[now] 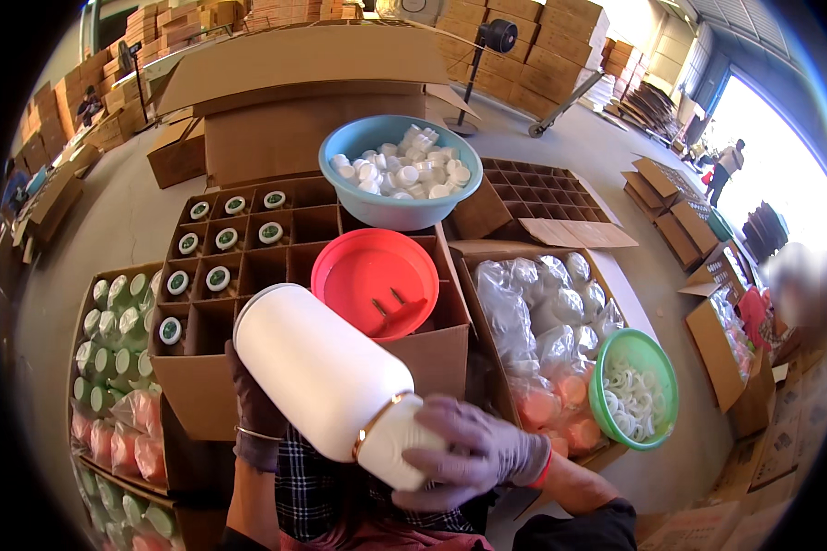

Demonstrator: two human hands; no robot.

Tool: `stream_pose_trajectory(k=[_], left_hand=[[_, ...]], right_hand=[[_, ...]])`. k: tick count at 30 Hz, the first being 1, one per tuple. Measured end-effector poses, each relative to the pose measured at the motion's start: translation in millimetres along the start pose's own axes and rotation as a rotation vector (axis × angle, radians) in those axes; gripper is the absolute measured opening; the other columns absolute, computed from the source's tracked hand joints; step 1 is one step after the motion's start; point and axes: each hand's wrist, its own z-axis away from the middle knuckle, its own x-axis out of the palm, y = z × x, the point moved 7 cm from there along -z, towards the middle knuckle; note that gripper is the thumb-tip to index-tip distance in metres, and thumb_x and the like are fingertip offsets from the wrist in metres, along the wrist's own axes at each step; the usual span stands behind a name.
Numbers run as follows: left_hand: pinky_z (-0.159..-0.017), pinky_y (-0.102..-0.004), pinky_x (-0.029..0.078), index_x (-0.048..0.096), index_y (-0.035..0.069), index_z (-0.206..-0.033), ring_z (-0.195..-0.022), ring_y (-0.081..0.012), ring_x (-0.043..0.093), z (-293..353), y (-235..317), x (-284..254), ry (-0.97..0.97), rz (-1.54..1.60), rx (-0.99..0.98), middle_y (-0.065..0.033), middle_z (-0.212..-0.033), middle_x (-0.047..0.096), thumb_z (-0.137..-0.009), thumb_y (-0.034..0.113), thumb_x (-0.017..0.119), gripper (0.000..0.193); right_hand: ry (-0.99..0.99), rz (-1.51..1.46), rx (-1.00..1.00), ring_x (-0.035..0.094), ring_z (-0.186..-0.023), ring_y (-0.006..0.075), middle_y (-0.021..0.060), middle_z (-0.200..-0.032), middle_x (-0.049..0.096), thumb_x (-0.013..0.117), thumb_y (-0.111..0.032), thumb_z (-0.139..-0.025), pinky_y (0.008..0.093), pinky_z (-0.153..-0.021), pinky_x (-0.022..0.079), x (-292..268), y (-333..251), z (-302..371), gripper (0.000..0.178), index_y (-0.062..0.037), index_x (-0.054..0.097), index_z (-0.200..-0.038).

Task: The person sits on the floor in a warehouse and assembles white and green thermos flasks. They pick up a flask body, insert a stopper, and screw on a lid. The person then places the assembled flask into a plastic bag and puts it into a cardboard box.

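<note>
I hold a large white plastic bottle [317,367] tilted, its bottom up and left, its white cap [397,443] with a gold ring toward me. My left hand [253,409], in a dark glove, grips the bottle's body from below. My right hand [473,455], in a pale purple glove, is wrapped around the cap. Just behind the bottle stands a cardboard box with dividers [248,266] holding several capped bottles in its left cells. A red bowl [377,280] rests on that box, and a blue bowl [340,151] full of white caps sits behind it.
A green bowl [606,363] of white rings rests on a box of bagged items [533,312] at right. Left, a carton [110,321] holds green-capped bottles. An empty divided box [538,193], stacked cartons, a standing fan [496,37] and a distant person [726,165] are beyond.
</note>
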Motion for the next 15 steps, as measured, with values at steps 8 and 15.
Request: stream_pose_trajectory(k=[8,15], left_hand=[[-0.113,-0.0418,0.033,0.065,0.002,-0.119,-0.123,-0.0344,0.054,-8.1,-37.7,14.7,-0.276,-0.121,0.207,-0.0155,-0.121,0.065,-0.086,0.02,0.068,0.038],[-0.108,-0.0486,0.039,0.069,0.005,-0.111,-0.101,-0.0331,0.061,7.3,-61.7,13.3,0.071,-0.383,0.465,-0.0098,-0.111,0.068,-0.091,0.026,0.063,0.03]], right_hand=[[-0.214,0.185,-0.417,0.055,-0.119,0.0338,0.008,-0.13,0.053,0.066,-0.019,-0.082,0.0469,-0.097,0.053,46.0,-53.3,-29.4,0.034,-0.01,0.063,-0.115],[-0.162,0.052,0.033,0.053,-0.123,0.0366,0.0154,-0.134,0.05,0.076,-0.022,-0.076,0.0443,-0.102,0.049,17.1,11.7,-77.5,0.056,-0.0108,0.058,-0.128]])
